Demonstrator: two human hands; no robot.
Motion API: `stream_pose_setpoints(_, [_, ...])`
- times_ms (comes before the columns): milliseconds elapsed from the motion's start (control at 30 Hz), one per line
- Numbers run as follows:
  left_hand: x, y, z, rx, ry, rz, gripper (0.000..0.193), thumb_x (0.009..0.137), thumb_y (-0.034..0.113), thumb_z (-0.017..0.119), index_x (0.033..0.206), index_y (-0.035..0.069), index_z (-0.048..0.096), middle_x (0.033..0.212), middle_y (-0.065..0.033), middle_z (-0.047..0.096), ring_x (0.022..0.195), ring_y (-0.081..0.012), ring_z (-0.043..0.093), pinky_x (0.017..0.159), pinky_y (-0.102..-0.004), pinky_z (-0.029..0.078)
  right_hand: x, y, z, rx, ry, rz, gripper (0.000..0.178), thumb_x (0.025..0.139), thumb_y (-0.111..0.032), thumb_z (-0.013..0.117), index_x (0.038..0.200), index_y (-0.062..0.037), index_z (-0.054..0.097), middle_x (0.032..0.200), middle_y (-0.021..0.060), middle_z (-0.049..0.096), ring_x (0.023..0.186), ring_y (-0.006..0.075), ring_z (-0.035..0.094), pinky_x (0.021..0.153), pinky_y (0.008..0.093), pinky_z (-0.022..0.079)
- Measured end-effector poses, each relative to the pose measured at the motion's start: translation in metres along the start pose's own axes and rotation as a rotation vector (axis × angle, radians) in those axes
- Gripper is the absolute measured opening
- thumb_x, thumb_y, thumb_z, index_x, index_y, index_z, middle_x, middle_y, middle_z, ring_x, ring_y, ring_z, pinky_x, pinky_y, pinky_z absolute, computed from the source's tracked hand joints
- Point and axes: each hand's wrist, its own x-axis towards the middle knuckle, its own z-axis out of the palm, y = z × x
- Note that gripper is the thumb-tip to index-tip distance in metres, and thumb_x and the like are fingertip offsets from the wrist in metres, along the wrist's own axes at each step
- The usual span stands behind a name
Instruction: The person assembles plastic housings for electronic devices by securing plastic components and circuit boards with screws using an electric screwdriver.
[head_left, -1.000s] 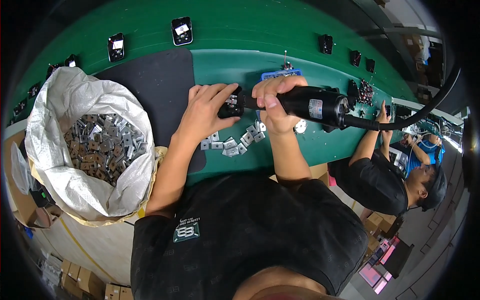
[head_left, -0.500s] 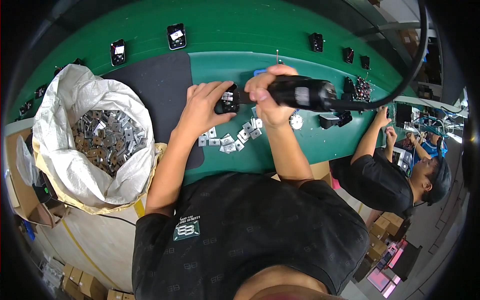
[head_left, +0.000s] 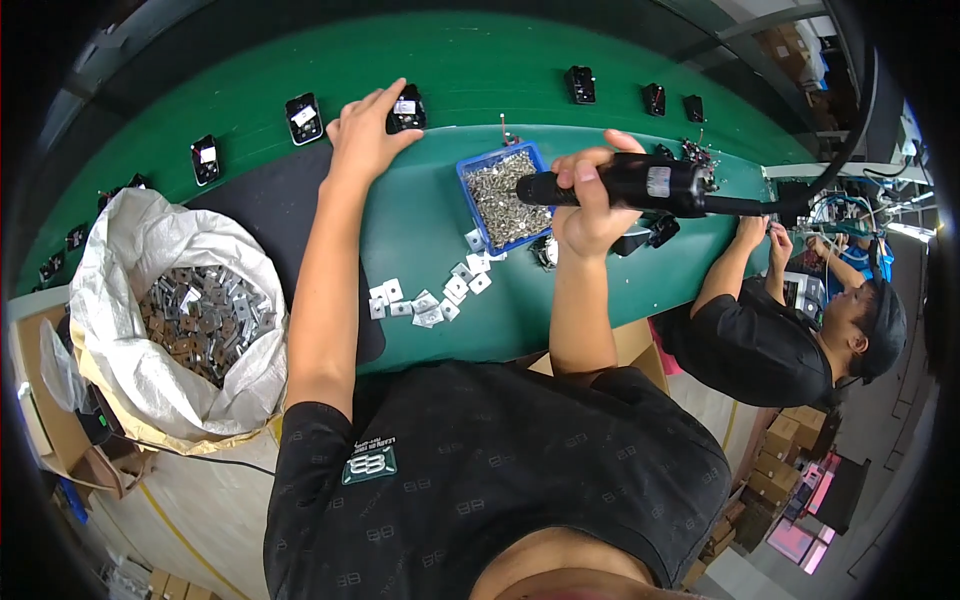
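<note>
My left hand (head_left: 366,136) is at the far side of the bench, its thumb and fingers around the edges of a black plastic housing (head_left: 407,110) with a white label inside, on the green belt. A black corded electric screwdriver (head_left: 640,184) is gripped in my right hand (head_left: 592,205), lying nearly level with its tip to the left. Under that tip stands a blue tray (head_left: 541,160) of small silvery screws (head_left: 500,195). Square metal plates (head_left: 427,307) lie loosely on the green mat, nearer to me.
Left of my arm stands a white woven sack (head_left: 110,290) full of metal plates (head_left: 210,320). More black housings (head_left: 303,118) sit along the green belt (head_left: 480,70). The screwdriver's cable (head_left: 845,150) loops up at right. A co-worker (head_left: 760,340) in black works at the right.
My left hand has carried the housing from the mat out to the belt. My right hand has drawn the screwdriver away to the right, and the screw tray shows in full.
</note>
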Motion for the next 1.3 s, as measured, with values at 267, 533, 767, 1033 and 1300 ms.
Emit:
stream_pose_setpoints(267, [-0.051, 0.04, -0.014, -0.067, 0.182, 0.103, 0.042, 0.073, 0.018, 0.073, 0.112, 0.008, 0.059, 0.118, -0.0124, 0.057, 0.109, -0.0328, 0.053, 0.09, -0.0466, 0.04, 0.007, 0.015, -0.006, 0.019, 0.031, 0.007, 0.04, 0.079, -0.001, 0.065, 0.115, 0.0008, 0.049, 0.07, 0.0064, 0.057, 0.06, 0.0151, 0.054, 0.064, 0.0361, 0.05])
stream_pose_setpoints(533, [-0.114, 0.083, 0.005, -0.279, -0.168, 0.14, 0.029, 0.072, 0.014, 0.072, 0.094, -0.001, 0.062, 0.091, -0.0142, 0.061, 0.087, -0.0338, 0.06, 0.078, -0.0426, 0.049, 0.013, 0.028, 0.002, 0.081, 0.04, 0.068, 0.042, 0.075, 0.005, 0.068, 0.112, 0.0035, 0.05, 0.071, 0.0094, 0.061, 0.06, 0.0155, 0.059, 0.062, 0.0296, 0.052])
stream_pose_setpoints(767, [-0.108, 0.081, 0.003, -0.19, -0.371, 0.165, 0.028, 0.07, 0.016, 0.074, 0.088, -0.003, 0.062, 0.088, -0.0156, 0.059, 0.087, -0.0347, 0.059, 0.078, -0.0435, 0.049, 0.048, -0.01, 0.0, 0.18, -0.021, 0.156, 0.044, 0.077, -0.004, 0.061, 0.118, 0.0037, 0.047, 0.071, 0.007, 0.055, 0.061, 0.0158, 0.052, 0.064, 0.0365, 0.048])
stream_pose_setpoints(1033, [-0.107, 0.093, 0.006, -0.177, -0.356, 0.125, 0.025, 0.07, 0.011, 0.071, 0.083, -0.004, 0.056, 0.085, -0.0194, 0.057, 0.083, -0.0384, 0.058, 0.074, -0.0459, 0.046, 0.061, -0.014, 0.001, 0.181, -0.009, 0.277, 0.041, 0.072, -0.001, 0.063, 0.111, 0.0055, 0.053, 0.071, 0.0065, 0.058, 0.06, 0.0143, 0.055, 0.063, 0.0307, 0.049])
stream_pose_setpoints(1300, [-0.087, 0.082, -0.014, -0.224, -0.473, -0.024, 0.008, 0.079, -0.001, 0.063, 0.085, -0.005, 0.062, 0.069, -0.0061, 0.062, 0.061, -0.0097, 0.055, 0.059, -0.0267, 0.047, 0.045, -0.015, 0.013, 0.332, -0.155, 0.445, 0.028, 0.071, -0.003, 0.073, 0.094, -0.0015, 0.057, 0.068, -0.0034, 0.055, 0.064, 0.0043, 0.052, 0.06, 0.0227, 0.044])
